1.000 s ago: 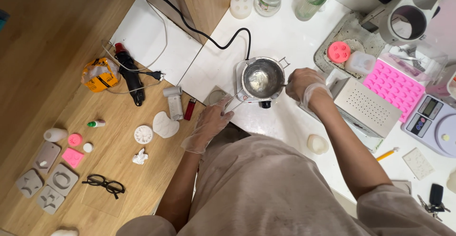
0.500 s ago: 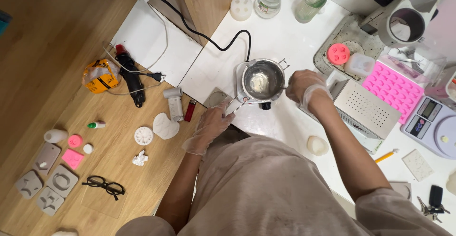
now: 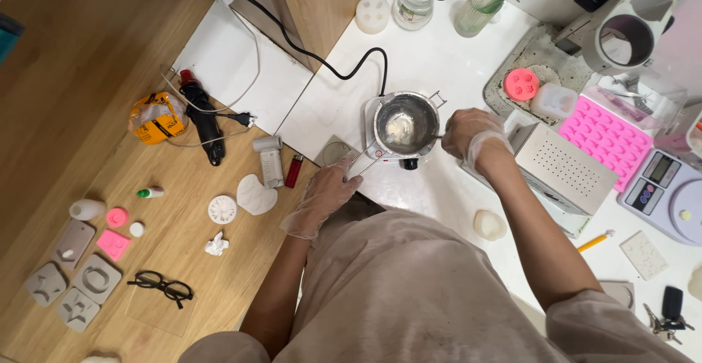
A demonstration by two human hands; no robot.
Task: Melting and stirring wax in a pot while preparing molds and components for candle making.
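On the white counter, the metal pot (image 3: 406,124) sits on its little heater – nothing has moved. Left hand (image 3: 322,198) grips the handle; right hand (image 3: 468,133) pinches a stirrer.

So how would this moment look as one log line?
left hand: holds pot handle | right hand: stirs pot | pot: on small heater, white counter

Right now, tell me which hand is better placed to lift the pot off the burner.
Left. The left hand already grips the pot handle; the right hand is busy with a stirrer at the rim.
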